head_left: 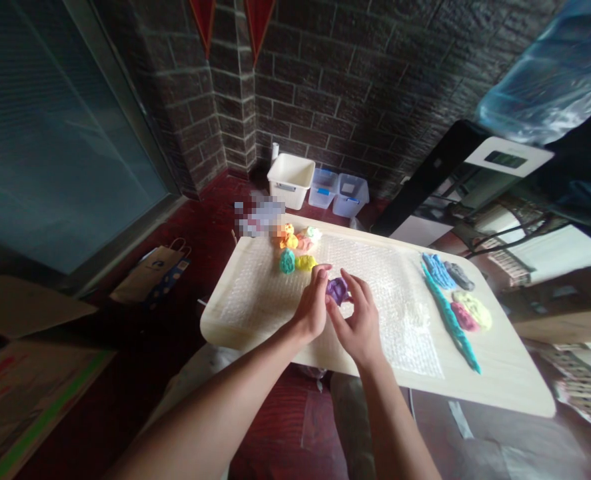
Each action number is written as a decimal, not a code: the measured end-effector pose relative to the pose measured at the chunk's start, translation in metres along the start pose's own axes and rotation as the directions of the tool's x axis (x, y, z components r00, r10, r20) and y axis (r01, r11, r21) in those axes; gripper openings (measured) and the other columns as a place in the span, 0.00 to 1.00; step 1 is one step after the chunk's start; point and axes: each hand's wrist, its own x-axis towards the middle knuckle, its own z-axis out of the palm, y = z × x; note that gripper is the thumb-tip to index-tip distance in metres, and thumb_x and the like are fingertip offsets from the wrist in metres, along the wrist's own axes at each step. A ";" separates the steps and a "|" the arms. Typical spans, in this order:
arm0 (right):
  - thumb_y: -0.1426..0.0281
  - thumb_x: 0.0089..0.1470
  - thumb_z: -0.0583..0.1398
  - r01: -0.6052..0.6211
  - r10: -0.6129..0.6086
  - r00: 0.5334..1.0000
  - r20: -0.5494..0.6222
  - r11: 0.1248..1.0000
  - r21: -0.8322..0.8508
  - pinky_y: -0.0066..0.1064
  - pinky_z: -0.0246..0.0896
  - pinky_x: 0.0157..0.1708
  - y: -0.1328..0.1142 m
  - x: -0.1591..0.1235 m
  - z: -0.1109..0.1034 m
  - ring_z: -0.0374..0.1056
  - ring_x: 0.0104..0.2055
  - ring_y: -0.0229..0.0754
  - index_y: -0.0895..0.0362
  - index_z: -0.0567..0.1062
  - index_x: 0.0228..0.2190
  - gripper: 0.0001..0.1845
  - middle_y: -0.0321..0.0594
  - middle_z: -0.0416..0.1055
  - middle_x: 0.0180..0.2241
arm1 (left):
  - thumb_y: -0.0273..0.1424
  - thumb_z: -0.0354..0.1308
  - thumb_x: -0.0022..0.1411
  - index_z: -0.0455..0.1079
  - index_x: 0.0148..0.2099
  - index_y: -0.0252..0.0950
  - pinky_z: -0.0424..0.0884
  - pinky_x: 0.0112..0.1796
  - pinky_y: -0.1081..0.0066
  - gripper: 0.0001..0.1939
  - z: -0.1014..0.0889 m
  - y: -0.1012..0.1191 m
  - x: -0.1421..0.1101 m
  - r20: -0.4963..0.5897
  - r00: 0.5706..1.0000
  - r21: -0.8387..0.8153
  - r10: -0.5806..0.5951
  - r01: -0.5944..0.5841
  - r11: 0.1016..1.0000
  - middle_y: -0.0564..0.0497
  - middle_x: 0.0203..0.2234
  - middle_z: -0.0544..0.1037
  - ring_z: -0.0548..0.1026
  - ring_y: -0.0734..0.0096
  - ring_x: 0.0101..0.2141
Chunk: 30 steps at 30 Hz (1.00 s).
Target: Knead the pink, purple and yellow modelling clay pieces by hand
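Note:
A lump of purple clay (337, 290) sits between my two hands over the bubble wrap sheet (375, 280) on the pale table (505, 373). My left hand (313, 303) curls its fingers against the lump's left side. My right hand (359, 320) pinches the lump from the right with thumb and fingers. A cluster of small clay lumps, orange (289, 239), teal (287, 261) and yellow (305, 263), lies at the table's far left. At the right lie flattened clay pieces: a long teal strip (452, 323), blue (438, 270), grey (459, 275), pink (464, 315) and yellow-green (475, 308).
A white bin (291, 180) and two clear boxes (338, 192) stand on the floor by the brick wall. A paper bag (152, 270) and cardboard (20, 307) lie at the left. A black stand with a white device (505, 160) rises at the right.

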 end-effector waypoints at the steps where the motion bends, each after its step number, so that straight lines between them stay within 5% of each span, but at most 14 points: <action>1: 0.61 0.63 0.65 0.049 -0.048 0.999 0.022 0.998 -0.044 0.55 0.73 0.54 0.000 0.001 -0.001 0.71 0.58 0.60 0.51 0.72 0.64 0.30 0.54 0.72 0.58 | 0.60 0.49 0.69 0.69 0.58 0.39 0.73 0.35 0.67 0.33 -0.001 0.000 0.000 0.015 1.000 0.014 0.014 -0.014 1.000 0.47 0.36 0.78 0.76 0.63 0.35; 4: 0.62 0.63 0.64 0.092 -0.082 0.992 0.091 0.989 -0.112 0.59 0.69 0.59 0.003 0.002 -0.003 0.71 0.61 0.62 0.53 0.71 0.64 0.29 0.56 0.73 0.59 | 0.60 0.46 0.71 0.66 0.62 0.40 0.74 0.41 0.64 0.34 -0.004 -0.001 -0.003 0.029 0.997 0.095 0.072 -0.074 0.993 0.43 0.45 0.78 0.78 0.59 0.42; 7: 0.60 0.60 0.66 0.026 -0.005 0.988 0.152 0.990 -0.138 0.55 0.74 0.53 0.007 0.002 -0.004 0.78 0.53 0.62 0.57 0.73 0.60 0.29 0.57 0.78 0.54 | 0.59 0.45 0.72 0.64 0.65 0.39 0.69 0.57 0.60 0.34 -0.007 0.001 -0.007 0.038 0.978 0.212 0.203 -0.206 0.955 0.38 0.60 0.71 0.71 0.53 0.60; 13: 0.58 0.58 0.68 -0.201 0.190 0.962 0.194 0.979 0.040 0.37 0.77 0.40 0.010 0.001 -0.012 0.82 0.39 0.51 0.57 0.78 0.48 0.21 0.45 0.84 0.39 | 0.58 0.44 0.72 0.55 0.73 0.39 0.54 0.68 0.52 0.38 -0.010 0.006 -0.013 0.301 0.908 0.272 0.293 -0.376 0.886 0.37 0.70 0.61 0.60 0.48 0.70; 17: 0.57 0.60 0.67 -0.229 0.218 0.957 0.193 0.973 0.038 0.31 0.70 0.32 0.010 0.001 -0.018 0.79 0.33 0.46 0.57 0.80 0.42 0.17 0.41 0.82 0.33 | 0.52 0.48 0.73 0.61 0.69 0.36 0.57 0.66 0.50 0.32 -0.010 0.010 -0.007 0.279 0.937 0.324 0.210 -0.298 0.898 0.37 0.66 0.68 0.65 0.49 0.66; 21: 0.56 0.61 0.66 -0.238 0.231 0.961 0.151 0.971 0.028 0.31 0.64 0.28 0.008 0.001 -0.018 0.73 0.28 0.43 0.58 0.81 0.39 0.17 0.38 0.78 0.28 | 0.42 0.54 0.71 0.76 0.53 0.36 0.68 0.58 0.55 0.18 -0.010 0.012 0.002 0.247 0.963 0.279 0.111 -0.180 0.943 0.43 0.52 0.80 0.75 0.53 0.55; 26: 0.57 0.60 0.67 -0.265 0.265 0.964 0.034 0.929 0.260 0.34 0.68 0.38 0.008 0.004 -0.017 0.73 0.37 0.46 0.56 0.83 0.37 0.14 0.40 0.78 0.32 | 0.40 0.63 0.66 0.80 0.51 0.35 0.77 0.46 0.63 0.17 -0.009 0.010 0.008 0.272 0.960 0.035 -0.071 0.064 0.997 0.43 0.48 0.83 0.80 0.58 0.47; 30: 0.59 0.61 0.67 -0.342 0.334 0.936 0.111 0.789 0.510 0.38 0.69 0.45 0.014 0.004 -0.014 0.74 0.41 0.46 0.54 0.83 0.43 0.14 0.41 0.80 0.39 | 0.39 0.71 0.61 0.80 0.53 0.33 0.78 0.50 0.59 0.22 -0.006 0.008 0.009 0.304 0.953 -0.100 -0.015 0.048 0.994 0.39 0.49 0.84 0.81 0.57 0.48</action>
